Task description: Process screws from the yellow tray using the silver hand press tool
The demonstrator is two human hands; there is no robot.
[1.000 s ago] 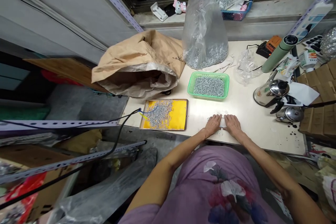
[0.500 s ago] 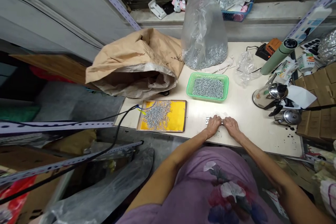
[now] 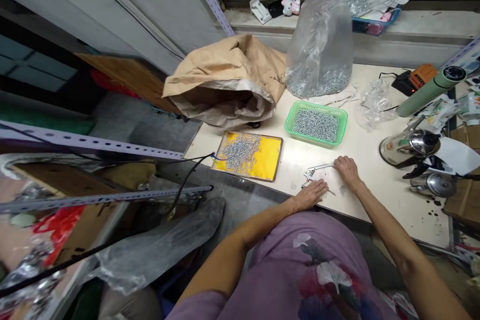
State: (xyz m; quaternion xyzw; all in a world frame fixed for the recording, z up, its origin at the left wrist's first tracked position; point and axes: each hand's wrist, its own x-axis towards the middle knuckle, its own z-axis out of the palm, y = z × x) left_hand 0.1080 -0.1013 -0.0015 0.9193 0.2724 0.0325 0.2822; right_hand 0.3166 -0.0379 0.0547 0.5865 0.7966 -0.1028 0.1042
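Observation:
My left hand (image 3: 311,193) lies flat on the cream table (image 3: 378,195) near its front edge, fingers stretched out. My right hand (image 3: 347,170) rests palm down a little farther in, its fingertips on a thin metal strip (image 3: 320,167). Between the two hands lie a few small metal pieces (image 3: 309,176). A green basket (image 3: 315,124) of small silver screws stands just beyond the hands. Left of it sits a yellow tray (image 3: 252,154) with a heap of the same screws.
A clear plastic bag (image 3: 321,45) of screws and a brown paper sack (image 3: 228,80) stand at the back. Steel kettles (image 3: 408,145), a green flask (image 3: 429,91) and an orange charger (image 3: 414,78) crowd the right side. A black cable (image 3: 187,175) hangs off the table's left edge.
My hands were side by side over the metal pieces; now they have drawn apart, the left toward the front edge. The camera has swung to the left.

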